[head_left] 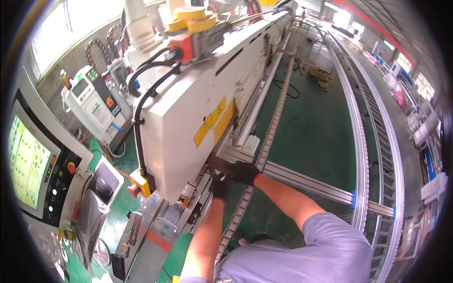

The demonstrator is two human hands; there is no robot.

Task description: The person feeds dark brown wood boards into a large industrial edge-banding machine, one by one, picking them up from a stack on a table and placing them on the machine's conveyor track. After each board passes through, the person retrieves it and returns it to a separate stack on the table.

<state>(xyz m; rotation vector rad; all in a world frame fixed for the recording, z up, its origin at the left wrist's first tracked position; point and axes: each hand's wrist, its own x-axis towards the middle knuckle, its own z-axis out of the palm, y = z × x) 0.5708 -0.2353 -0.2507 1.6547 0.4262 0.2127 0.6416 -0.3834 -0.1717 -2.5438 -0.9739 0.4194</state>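
A dark brown strip-like board [220, 163] lies partly in the gap beneath the long white machine housing [177, 127]. My right hand [245, 173], in a black glove with a red cuff, grips the board's outer end, its fingers closed over it. Just below, my left hand [219, 187], gloved the same way, reaches up at the board's lower edge with its fingers partly spread. Whether those fingertips touch the board is hard to see. The board's far end is hidden under the housing.
A lit control screen [29, 162] and a red emergency button [71, 167] stand at left. Beside my hands runs a roller track [273, 127]. An aluminium crossbar [306, 181] extends right to curved rails [356, 122]. Yellow tape rolls [189, 19] sit on the housing.
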